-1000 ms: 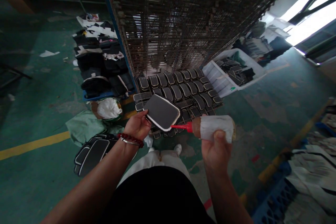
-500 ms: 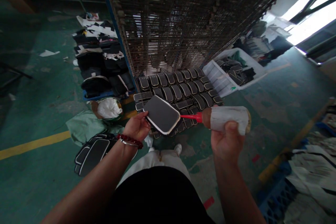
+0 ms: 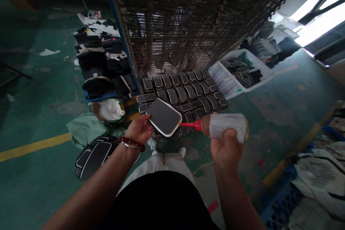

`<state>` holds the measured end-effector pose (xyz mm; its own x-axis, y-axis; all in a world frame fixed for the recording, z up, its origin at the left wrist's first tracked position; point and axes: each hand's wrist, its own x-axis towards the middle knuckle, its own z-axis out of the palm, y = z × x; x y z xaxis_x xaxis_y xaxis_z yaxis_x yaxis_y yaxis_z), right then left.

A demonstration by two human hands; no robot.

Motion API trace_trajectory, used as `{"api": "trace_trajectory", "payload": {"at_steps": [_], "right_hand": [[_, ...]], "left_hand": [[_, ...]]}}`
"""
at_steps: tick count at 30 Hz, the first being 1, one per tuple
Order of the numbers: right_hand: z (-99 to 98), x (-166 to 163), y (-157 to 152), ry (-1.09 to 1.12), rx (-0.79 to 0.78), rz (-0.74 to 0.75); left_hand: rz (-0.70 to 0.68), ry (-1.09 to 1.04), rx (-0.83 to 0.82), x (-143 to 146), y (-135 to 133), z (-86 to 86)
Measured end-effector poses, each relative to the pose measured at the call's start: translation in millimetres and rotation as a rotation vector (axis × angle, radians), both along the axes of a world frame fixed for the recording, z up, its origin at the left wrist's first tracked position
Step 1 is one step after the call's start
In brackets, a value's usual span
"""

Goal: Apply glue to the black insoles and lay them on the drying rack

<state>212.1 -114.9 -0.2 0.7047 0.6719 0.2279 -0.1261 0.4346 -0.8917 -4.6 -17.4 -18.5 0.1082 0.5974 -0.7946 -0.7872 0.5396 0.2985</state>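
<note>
My left hand (image 3: 140,128) pinches the left edge of a dark flat pad (image 3: 165,116) with rounded corners and a pale rim. My right hand (image 3: 228,151) is wrapped round a squeeze bottle (image 3: 228,126) that lies nearly level, its body covered in whitish wrapping. The bottle's red nozzle (image 3: 191,125) points left, and its tip meets the pad's pale rim at the right side. Below the pad, rows of similar dark pads (image 3: 181,93) with light edges lie on a wire rack shelf.
A tall wire rack (image 3: 183,21) rises ahead. To its right stands a white bin (image 3: 228,82) with dark pieces inside. Bundled black material (image 3: 93,64) is stacked at the left, near an open sack (image 3: 111,110). More dark pads (image 3: 94,160) lie on the floor at left; a blue pallet (image 3: 279,205) is at lower right.
The bottle and my right hand have shifted left and slightly down, the nozzle tip moving along the pad's right rim toward its lower corner. My left hand keeps its hold on the pad.
</note>
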Motion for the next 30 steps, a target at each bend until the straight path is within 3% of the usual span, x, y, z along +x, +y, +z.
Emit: {"api": "trace_trajectory", "payload": {"at_steps": [11,23,30], "right_hand": [[8.6,11.7,6.7,-0.049,0.023,-0.010],[-7.5,-8.8,-15.3,-0.003,-0.071,0.027],[-23.0,-30.0,-23.4,0.192,-0.087,0.028]], "left_hand": [[-0.033,0.002,-0.031,3.4,-0.5,2.1],[0.042,-0.021,-0.032,4.7,1.8,-7.1],[0.104,-0.021,-0.034,7.8,0.8,-6.3]]}}
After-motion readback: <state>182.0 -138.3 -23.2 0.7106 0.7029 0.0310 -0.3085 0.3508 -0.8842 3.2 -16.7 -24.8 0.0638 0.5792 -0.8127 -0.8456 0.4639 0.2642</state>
